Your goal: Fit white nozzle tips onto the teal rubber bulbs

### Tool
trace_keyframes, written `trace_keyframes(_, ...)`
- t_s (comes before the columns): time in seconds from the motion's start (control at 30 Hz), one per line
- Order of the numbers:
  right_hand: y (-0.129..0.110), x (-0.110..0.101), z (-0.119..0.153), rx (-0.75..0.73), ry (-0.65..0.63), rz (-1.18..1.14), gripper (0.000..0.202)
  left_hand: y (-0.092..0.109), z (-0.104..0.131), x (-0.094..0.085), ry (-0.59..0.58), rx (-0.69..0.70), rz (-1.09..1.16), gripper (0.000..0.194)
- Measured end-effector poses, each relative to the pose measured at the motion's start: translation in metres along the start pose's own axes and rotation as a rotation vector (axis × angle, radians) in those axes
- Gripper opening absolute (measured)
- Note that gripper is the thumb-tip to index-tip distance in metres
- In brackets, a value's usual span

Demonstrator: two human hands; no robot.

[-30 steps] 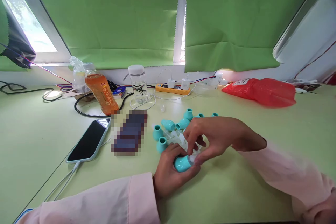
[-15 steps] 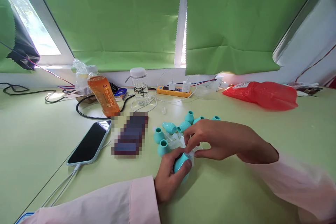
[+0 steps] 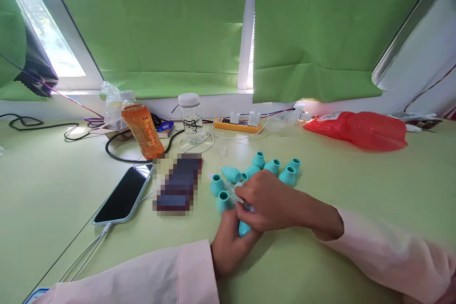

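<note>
My left hand (image 3: pixel 233 244) is closed around a small turquoise vase-shaped piece (image 3: pixel 244 229), mostly covered by my fingers. Over its top, my right hand (image 3: pixel 265 199) has its fingers curled and pressed together on a clear plastic piece (image 3: pixel 249 207), of which only a sliver shows. Just beyond my hands are several more turquoise vase-shaped pieces, such as one upright piece (image 3: pixel 223 201) and one lying on its side (image 3: pixel 231 174). Some clear plastic bits (image 3: pixel 232 192) lie among them, partly hidden by my right hand.
Left of the pieces lie a pixelated dark object (image 3: pixel 180 183) and a phone (image 3: pixel 123 194) with a cable. Farther back stand an orange drink bottle (image 3: pixel 142 130) and a clear cup (image 3: pixel 192 123), beside a yellow power strip (image 3: pixel 237 126). A red plastic bag (image 3: pixel 356 130) rests at the back right.
My right hand has moved left and down over the top of the held piece, its fingers now curled in. More turquoise pieces behind it are uncovered. My left hand still holds its piece.
</note>
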State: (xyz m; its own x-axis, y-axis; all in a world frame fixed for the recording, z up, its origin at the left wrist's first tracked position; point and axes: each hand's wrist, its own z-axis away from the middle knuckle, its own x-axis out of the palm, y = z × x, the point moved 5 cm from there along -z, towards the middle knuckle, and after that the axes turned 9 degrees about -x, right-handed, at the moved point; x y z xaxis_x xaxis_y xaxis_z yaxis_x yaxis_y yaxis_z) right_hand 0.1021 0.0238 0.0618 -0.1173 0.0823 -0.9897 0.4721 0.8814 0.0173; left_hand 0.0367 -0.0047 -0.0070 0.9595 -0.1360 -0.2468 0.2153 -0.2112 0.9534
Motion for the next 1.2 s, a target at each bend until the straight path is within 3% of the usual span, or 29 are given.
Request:
trace_keyframes(0.13, -0.005, 0.002, -0.002, 0.036, 0.159, 0.006, 0.02, -0.007, 0.004, -0.006, 0.115, 0.02, -0.076, 0.017)
trace_keyframes(0.23, -0.009, 0.001, -0.002, -0.037, 0.217, 0.015, 0.021, -0.002, 0.004, -0.006, 0.083, 0.063, -0.046, 0.018)
trace_keyframes(0.33, -0.014, 0.001, 0.0, -0.181, 0.208, 0.035, 0.024, 0.002, 0.005, -0.003, 0.008, 0.096, -0.019, 0.017)
trace_keyframes(0.43, -0.015, 0.003, -0.001, -0.229, 0.152, -0.067, 0.022, -0.001, 0.007, -0.003, 0.025, 0.075, -0.061, 0.018)
trace_keyframes(0.57, -0.011, 0.0, -0.003, -0.138, 0.119, -0.272, 0.019, -0.003, 0.009, -0.002, 0.005, 0.12, -0.114, 0.018)
trace_keyframes(0.7, -0.008, -0.001, -0.003, -0.052, 0.113, -0.428, 0.023, -0.009, 0.009, -0.005, 0.069, 0.109, -0.182, 0.017)
trace_keyframes(0.83, -0.002, 0.002, -0.006, 0.025, 0.176, -0.585, 0.027, -0.011, 0.012, -0.007, 0.094, 0.081, -0.225, 0.017)
trace_keyframes(0.93, 0.011, 0.005, -0.009, 0.097, 0.23, -0.821, 0.025, 0.001, 0.018, -0.001, -0.007, 0.21, -0.234, 0.016)
trace_keyframes(1.03, 0.029, -0.006, -0.007, 0.194, 0.361, -0.992, 0.024, 0.018, 0.025, 0.01, -0.223, 0.419, -0.196, 0.01)
trace_keyframes(1.1, 0.03, -0.023, -0.002, 0.131, 0.406, -0.908, 0.024, 0.019, 0.02, 0.01, -0.22, 0.324, -0.156, 0.007)
trace_keyframes(1.2, 0.014, -0.039, 0.006, -0.072, 0.215, -0.722, 0.021, 0.014, 0.007, 0.002, -0.066, 0.123, -0.122, 0.005)
